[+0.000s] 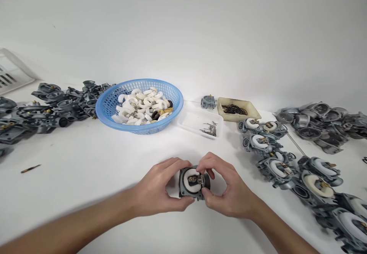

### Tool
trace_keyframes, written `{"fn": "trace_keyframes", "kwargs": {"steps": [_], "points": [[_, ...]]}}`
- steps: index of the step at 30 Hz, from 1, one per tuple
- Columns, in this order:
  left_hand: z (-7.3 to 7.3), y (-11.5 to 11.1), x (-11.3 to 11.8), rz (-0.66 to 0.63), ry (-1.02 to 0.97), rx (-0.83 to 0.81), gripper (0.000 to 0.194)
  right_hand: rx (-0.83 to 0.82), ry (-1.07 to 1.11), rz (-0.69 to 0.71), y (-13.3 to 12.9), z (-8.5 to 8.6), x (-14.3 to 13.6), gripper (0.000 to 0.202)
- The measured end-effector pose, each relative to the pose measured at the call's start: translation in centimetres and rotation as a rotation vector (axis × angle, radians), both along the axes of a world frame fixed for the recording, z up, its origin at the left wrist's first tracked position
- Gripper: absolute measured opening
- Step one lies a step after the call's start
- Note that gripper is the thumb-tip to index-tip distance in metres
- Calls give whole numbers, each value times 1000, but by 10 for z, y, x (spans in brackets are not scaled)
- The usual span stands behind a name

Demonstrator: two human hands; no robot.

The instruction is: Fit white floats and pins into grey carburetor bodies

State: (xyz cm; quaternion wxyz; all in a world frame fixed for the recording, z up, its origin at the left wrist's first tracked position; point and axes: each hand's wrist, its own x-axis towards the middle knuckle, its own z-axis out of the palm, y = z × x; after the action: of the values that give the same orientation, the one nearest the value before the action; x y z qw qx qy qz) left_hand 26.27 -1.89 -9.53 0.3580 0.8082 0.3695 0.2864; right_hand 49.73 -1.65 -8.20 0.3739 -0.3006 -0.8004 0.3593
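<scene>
A grey metal carburetor body rests on the white table, its open side up. Inside it sits a white C-shaped float, curved around two brass parts. My left hand grips the body from the left, thumb at the near edge and fingers at the far edge. On the other side my right hand has thumb and index finger at the float's hinge end, beside the round black opening. Whether a small pin is between those fingertips cannot be made out.
A blue basket of floats stands back left, near piled carburetor bodies. Behind the hands are a white tray with thin metal pins and a beige box of black rings. Float-fitted bodies and metal bowls lie right.
</scene>
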Motion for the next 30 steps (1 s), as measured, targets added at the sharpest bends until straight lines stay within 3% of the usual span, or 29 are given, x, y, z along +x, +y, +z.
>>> {"fn": "trace_keyframes", "kwargs": {"steps": [30], "points": [[-2,-1,-2,-9,0,19,56,-8,13,7,0,-3,0,46]]}}
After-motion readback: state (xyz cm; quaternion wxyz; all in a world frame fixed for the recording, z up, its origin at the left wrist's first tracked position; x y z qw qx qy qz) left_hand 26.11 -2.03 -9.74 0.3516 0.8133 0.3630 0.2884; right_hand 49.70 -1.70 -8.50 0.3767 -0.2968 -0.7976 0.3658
